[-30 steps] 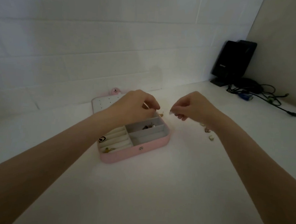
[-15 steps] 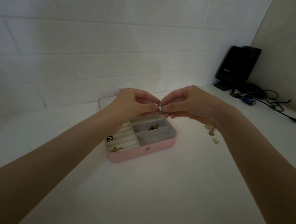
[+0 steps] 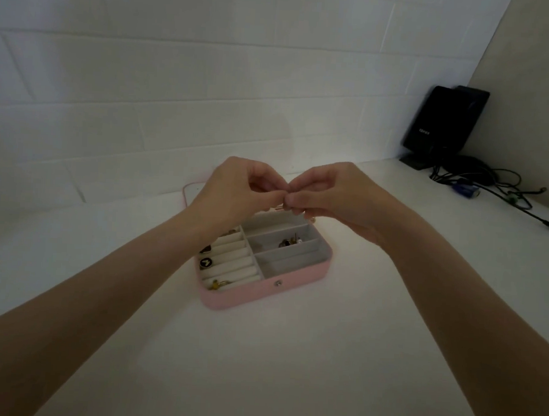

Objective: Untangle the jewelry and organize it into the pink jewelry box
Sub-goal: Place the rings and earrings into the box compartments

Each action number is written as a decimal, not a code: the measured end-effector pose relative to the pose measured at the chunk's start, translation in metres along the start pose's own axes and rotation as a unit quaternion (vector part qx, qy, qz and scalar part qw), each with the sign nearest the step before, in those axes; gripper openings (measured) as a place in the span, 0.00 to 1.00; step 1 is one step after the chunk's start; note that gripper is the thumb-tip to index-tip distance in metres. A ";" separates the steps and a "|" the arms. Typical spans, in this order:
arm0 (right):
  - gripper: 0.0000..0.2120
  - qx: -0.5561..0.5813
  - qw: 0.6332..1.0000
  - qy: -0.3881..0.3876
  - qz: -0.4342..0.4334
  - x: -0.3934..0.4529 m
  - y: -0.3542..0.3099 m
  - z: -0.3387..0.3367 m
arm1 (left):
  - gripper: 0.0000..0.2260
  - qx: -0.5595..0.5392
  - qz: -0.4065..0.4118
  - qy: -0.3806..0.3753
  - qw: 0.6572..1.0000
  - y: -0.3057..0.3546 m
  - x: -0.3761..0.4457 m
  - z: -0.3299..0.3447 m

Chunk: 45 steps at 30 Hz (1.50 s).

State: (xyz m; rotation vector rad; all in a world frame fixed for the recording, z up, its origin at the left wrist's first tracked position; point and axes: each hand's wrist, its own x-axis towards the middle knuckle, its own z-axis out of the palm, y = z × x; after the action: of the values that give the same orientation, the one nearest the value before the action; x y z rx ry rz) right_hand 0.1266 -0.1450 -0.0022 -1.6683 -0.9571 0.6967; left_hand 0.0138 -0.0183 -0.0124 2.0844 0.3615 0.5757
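The pink jewelry box (image 3: 256, 289) lies open on the white counter, its lid (image 3: 189, 192) flat behind it. Rings sit in the left ring rolls, among them a black one (image 3: 205, 262) and a gold one (image 3: 218, 283). A small cluster of earrings (image 3: 290, 241) lies in the middle right compartment. My left hand (image 3: 232, 189) and my right hand (image 3: 328, 191) meet fingertip to fingertip above the back of the box, both pinching one tiny jewelry piece (image 3: 284, 199) that the fingers mostly hide. A thin gold bit (image 3: 278, 208) shows just under the fingertips.
A black speaker (image 3: 443, 124) stands in the back right corner with tangled dark cables (image 3: 490, 187) spreading over the counter beside it. A white tiled wall runs close behind the box. The loose pieces to the right of the box are hidden behind my right forearm.
My hands came together from apart and now pinch the small piece between them, held slightly lower over the box. The view shifted a little.
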 end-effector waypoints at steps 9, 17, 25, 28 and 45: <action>0.05 -0.174 0.984 -0.031 -0.011 0.008 0.004 -0.007 | 0.12 0.128 0.078 -0.061 0.987 -0.005 -0.002 0.004; 0.06 -0.318 0.943 0.096 -0.002 0.023 0.025 -0.030 | 0.12 0.195 0.089 -0.096 0.972 -0.017 0.004 0.007; 0.06 -0.358 0.927 0.110 -0.008 0.038 0.062 -0.016 | 0.10 0.213 0.080 -0.118 0.967 -0.017 0.000 0.004; 0.05 -0.368 0.923 0.110 -0.005 0.036 0.061 -0.022 | 0.07 0.204 0.077 -0.123 0.968 -0.016 -0.001 0.003; 0.04 -0.054 0.991 0.030 -0.122 0.018 0.003 0.029 | 0.05 -0.123 -0.121 -0.051 0.984 -0.013 -0.012 -0.028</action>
State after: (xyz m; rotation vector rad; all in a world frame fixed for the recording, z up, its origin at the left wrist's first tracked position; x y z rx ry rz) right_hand 0.1123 -0.1158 -0.0135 -1.6199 -1.1501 0.4350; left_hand -0.0119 0.0033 -0.0135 1.7914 0.4532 0.3467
